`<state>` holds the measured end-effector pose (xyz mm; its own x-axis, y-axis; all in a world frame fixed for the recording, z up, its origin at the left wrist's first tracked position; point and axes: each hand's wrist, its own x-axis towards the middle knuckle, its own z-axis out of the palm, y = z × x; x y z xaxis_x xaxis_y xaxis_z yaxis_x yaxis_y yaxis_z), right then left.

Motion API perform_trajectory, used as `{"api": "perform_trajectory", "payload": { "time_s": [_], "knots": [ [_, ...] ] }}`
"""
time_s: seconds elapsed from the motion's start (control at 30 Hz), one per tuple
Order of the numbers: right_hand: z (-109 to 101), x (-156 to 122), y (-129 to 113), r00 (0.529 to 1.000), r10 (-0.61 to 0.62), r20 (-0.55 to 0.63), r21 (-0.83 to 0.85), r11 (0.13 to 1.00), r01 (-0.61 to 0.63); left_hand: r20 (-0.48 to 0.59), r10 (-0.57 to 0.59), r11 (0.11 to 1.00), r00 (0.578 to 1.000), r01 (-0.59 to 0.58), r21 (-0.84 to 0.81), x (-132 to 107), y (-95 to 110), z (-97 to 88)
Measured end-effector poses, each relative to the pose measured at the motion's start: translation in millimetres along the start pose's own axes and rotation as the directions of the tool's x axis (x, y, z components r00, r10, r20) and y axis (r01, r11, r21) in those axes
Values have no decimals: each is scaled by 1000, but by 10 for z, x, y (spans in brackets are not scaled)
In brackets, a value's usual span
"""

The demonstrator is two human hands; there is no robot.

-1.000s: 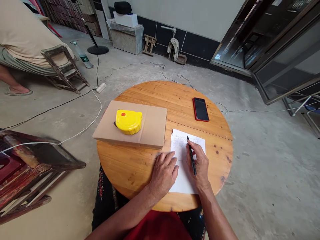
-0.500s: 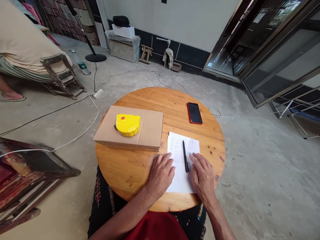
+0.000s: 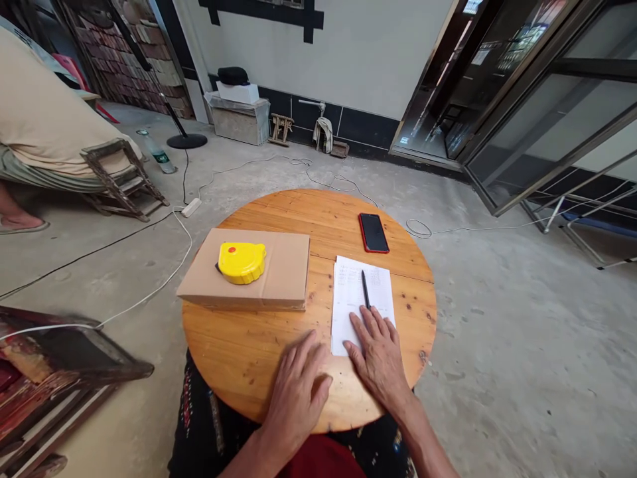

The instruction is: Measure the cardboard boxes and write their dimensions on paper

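Note:
My right hand (image 3: 381, 358) lies flat with its fingers spread over the lower part of the white paper (image 3: 346, 312), which bears lines of writing. A black pen (image 3: 365, 287) rests on the paper, its lower end partly hidden by my right fingertips. Nothing is held in my left hand (image 3: 297, 388), whose fingers are stretched out at the near side of the round wooden table (image 3: 243, 345), left of the paper. Farther left on the table lies a brown cardboard box (image 3: 286, 272). On top of it sits a yellow tape measure (image 3: 242, 262) with a red button.
A phone with a red edge (image 3: 374, 233) lies toward the table's far right. On the floor stand a small wooden chair (image 3: 124, 176), a plastic bottle (image 3: 158, 153) and a power strip (image 3: 191, 208) with trailing cords. Another person's draped back (image 3: 54, 106) is at left.
My left hand has drawn back off the paper toward me. The paper with the pen has shifted away from me, and my right hand has moved left over it. The camera view has tilted up.

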<state>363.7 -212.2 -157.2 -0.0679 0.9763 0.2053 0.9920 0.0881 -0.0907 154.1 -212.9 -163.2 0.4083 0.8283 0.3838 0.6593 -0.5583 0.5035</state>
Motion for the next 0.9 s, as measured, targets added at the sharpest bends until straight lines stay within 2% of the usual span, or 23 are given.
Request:
{"api": "perform_trajectory", "payload": {
  "time_s": [0.1, 0.17, 0.3, 0.4, 0.5, 0.9],
  "knots": [
    [-30, 123, 163, 1000, -2, -13, 35, 999, 2, -29, 46, 998, 999, -47, -36, -106, -27, -53],
    [-56, 103, 139, 997, -5, -73, 76, 997, 11, -9, 46, 997, 999, -47, -54, -101, -16, -72],
    [-62, -190, -265, 972, -17, -234, 258, 963, 79, 0, 23, 998, 1000, -23, -66, -60, 16, -58],
    [16, -459, -648, 964, -78, -254, 428, 885, 185, -16, 40, 996, 999, -41, -74, -82, -4, -29],
    [101, -586, -829, 951, -55, -303, 468, 861, 199, -8, 52, 996, 999, -52, -72, -116, -41, -12],
    [116, -561, -762, 948, -58, -313, 490, 845, 213, 44, 96, 995, 994, -95, -22, -132, -85, -49]
  ]
}}
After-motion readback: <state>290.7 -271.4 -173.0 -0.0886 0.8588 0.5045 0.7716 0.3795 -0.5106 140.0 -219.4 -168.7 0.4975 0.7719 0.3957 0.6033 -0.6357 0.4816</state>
